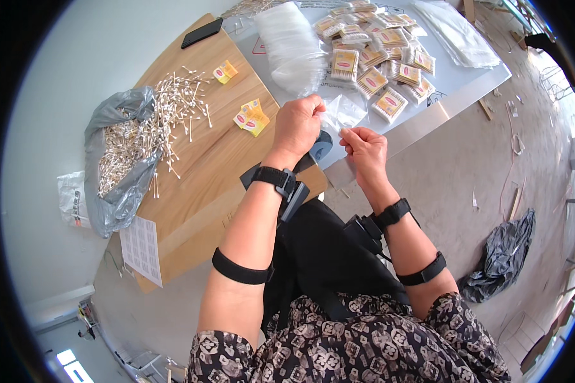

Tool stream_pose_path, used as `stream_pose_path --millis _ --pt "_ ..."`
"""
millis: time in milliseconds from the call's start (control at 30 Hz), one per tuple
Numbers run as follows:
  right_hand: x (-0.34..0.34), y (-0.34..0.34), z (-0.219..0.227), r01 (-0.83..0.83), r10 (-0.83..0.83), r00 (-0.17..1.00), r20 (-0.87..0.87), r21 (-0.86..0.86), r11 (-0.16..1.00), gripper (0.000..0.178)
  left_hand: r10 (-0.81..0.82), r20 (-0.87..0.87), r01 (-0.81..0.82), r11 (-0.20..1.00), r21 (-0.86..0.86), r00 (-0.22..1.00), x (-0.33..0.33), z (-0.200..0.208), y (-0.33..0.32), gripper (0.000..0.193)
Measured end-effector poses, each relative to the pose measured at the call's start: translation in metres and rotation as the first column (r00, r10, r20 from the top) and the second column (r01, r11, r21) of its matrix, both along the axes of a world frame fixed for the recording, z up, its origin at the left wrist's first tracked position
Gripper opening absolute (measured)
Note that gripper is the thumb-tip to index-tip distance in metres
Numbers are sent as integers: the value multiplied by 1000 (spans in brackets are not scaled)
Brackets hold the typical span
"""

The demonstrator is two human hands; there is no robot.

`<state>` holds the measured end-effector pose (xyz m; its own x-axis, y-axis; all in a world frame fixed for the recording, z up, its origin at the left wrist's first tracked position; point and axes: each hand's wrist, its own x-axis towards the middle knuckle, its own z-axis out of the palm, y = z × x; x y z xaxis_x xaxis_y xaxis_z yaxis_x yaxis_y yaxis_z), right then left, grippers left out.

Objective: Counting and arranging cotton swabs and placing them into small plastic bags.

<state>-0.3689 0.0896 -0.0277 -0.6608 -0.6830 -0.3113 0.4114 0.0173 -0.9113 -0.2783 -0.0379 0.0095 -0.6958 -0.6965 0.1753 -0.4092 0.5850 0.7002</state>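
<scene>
A small clear plastic bag (346, 112) is stretched between my two hands over the near edge of the table. My left hand (296, 127) is closed on its left side, and the fingers of my right hand (368, 152) pinch its lower right edge. It looks flat, with nothing visible inside. Just beyond lies a stack of clear plastic bags (291, 48). To the right of that stack sits a pile of packed cotton swabs (390, 102) with yellow labels. A dark blue round object (321, 145) shows partly between my wrists.
Loose cotton swabs (172, 118) spill from a grey plastic bag (102, 105) on the wooden table (217, 166) at left. Near them are yellow label cards (252, 118) and a black phone (202, 32). More clear bags (457, 35) lie far right; a black bag (501, 258) is on the floor.
</scene>
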Motion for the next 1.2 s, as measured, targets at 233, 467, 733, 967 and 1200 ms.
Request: stream_pose_path --millis 233,467,733,967,1200 --pt "0 -5 -14 7 -16 996 85 99 995 14 -28 125 40 995 -94 992 -3 -16 -7 9" --pt "7 2 -3 -38 31 987 160 43 998 15 -18 46 19 999 -28 999 12 -8 0 11" --pt "21 8 -1 -47 44 992 119 16 999 13 -83 45 87 992 -96 996 30 -5 0 15" --pt "44 12 -4 -55 55 998 -6 7 998 8 72 -1 -71 992 106 997 42 -9 -2 14" --pt "71 10 -23 -32 46 974 -220 66 997 12 -14 110 15 1000 -9 994 56 -10 -7 8"
